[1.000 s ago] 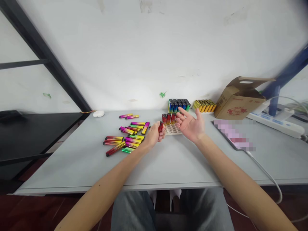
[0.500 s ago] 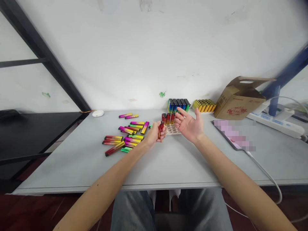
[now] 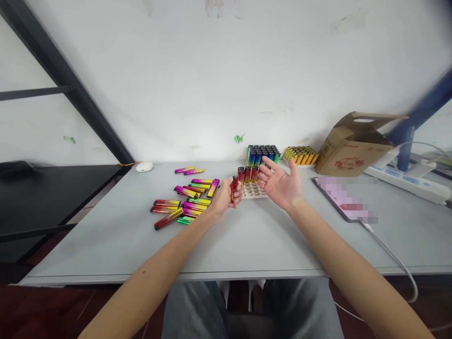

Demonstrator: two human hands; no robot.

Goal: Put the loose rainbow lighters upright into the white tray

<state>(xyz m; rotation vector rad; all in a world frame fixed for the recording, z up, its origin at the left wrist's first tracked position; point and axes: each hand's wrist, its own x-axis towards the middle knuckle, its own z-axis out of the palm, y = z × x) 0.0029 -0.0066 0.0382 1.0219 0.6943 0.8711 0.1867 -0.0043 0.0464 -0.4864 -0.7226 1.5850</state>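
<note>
My left hand (image 3: pixel 226 195) is closed around a red lighter (image 3: pixel 234 186), held upright with its dark top showing. Just right of it stands a pale tray (image 3: pixel 254 191) with round holes; several red lighters (image 3: pixel 248 174) stand upright in its back part. My right hand (image 3: pixel 280 183) is open, palm up and fingers spread, beside the tray's right side and hiding part of it. Loose lighters in purple-yellow (image 3: pixel 190 191), red (image 3: pixel 168 219) and green (image 3: pixel 185 220) lie on the table to the left of my left hand.
Behind the tray stand a block of blue-green lighters (image 3: pixel 261 154) and a block of yellow ones (image 3: pixel 302 155). An open cardboard box (image 3: pixel 348 153), a power strip (image 3: pixel 409 181) and a phone (image 3: pixel 339 200) on a cable are at the right. A white case (image 3: pixel 144 167) lies back left.
My left hand, with the red lighter, has shifted slightly left. My right hand has shifted slightly right and stays open.
</note>
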